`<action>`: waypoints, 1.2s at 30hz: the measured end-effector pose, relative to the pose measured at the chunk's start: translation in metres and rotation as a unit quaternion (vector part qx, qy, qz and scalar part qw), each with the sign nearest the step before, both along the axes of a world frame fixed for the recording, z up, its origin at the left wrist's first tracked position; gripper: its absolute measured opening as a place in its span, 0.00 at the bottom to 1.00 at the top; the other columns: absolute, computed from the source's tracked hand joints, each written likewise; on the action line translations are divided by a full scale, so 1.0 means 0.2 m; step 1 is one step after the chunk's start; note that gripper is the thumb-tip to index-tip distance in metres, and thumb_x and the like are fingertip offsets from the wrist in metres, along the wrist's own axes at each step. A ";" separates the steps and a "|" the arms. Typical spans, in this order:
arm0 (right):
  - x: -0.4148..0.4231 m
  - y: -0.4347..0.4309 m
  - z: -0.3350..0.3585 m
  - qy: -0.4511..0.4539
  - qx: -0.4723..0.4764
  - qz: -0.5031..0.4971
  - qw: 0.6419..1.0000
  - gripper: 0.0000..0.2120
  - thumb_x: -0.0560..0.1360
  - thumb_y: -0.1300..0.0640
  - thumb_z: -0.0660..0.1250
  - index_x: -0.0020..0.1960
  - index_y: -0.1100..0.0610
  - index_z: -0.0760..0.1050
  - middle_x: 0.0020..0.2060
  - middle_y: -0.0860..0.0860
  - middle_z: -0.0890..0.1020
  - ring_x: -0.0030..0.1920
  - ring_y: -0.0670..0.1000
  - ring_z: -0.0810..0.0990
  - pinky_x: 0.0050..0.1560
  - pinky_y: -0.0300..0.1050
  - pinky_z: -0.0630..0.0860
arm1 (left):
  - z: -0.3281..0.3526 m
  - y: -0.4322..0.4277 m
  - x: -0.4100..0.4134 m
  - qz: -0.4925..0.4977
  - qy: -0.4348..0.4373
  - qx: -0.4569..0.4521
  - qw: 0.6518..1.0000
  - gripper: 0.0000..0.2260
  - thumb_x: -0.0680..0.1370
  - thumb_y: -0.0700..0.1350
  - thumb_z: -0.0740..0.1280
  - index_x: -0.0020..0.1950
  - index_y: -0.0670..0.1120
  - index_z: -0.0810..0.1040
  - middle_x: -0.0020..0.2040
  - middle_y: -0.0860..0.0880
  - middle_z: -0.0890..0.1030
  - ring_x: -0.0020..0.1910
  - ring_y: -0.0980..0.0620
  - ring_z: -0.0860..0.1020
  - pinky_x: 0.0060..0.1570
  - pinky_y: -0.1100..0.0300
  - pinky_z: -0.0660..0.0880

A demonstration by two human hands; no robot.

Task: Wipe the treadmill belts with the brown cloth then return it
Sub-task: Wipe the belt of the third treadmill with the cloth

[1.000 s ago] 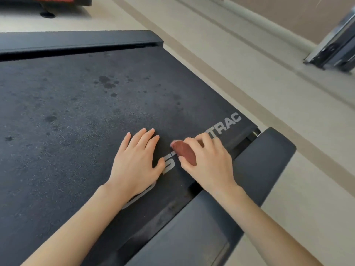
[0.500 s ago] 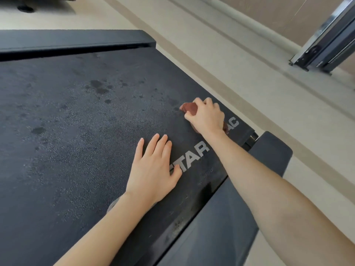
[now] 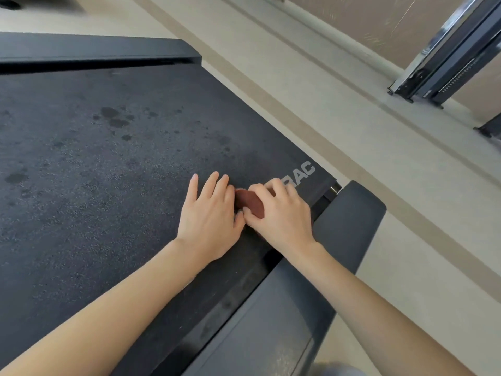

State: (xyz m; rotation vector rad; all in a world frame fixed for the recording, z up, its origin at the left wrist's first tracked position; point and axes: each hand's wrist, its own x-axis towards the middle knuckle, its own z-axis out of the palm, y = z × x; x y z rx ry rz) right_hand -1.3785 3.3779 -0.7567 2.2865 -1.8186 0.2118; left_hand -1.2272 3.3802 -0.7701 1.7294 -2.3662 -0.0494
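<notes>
A dark treadmill belt (image 3: 103, 164) with damp spots fills the left of the head view. My right hand (image 3: 282, 215) grips the bunched brown cloth (image 3: 250, 203) and holds it down on the belt near the white logo lettering (image 3: 301, 172). Most of the cloth is hidden under its fingers. My left hand (image 3: 210, 215) lies flat on the belt with straight fingers, right beside the cloth and touching my right thumb.
A black side rail (image 3: 349, 226) runs along the belt's right edge, and another rail (image 3: 95, 54) borders its far side. Beige floor (image 3: 339, 109) lies to the right. Dark metal equipment frames (image 3: 450, 58) stand at the upper right.
My right hand has pulled the cloth back toward me along the belt, from beside the logo's end to next to my left hand. My left hand has stayed flat on the belt.
</notes>
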 end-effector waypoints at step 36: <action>-0.42 -0.65 -0.03 -0.093 -0.046 0.347 0.932 0.12 0.68 0.43 0.67 0.46 0.48 0.79 0.41 0.47 0.77 0.40 0.51 0.76 0.33 0.41 0.72 | -0.03 0.00 -0.13 0.136 0.040 0.023 0.990 0.29 0.75 0.59 0.53 0.73 0.48 0.64 0.76 0.52 0.58 0.76 0.53 0.50 0.73 0.50 0.48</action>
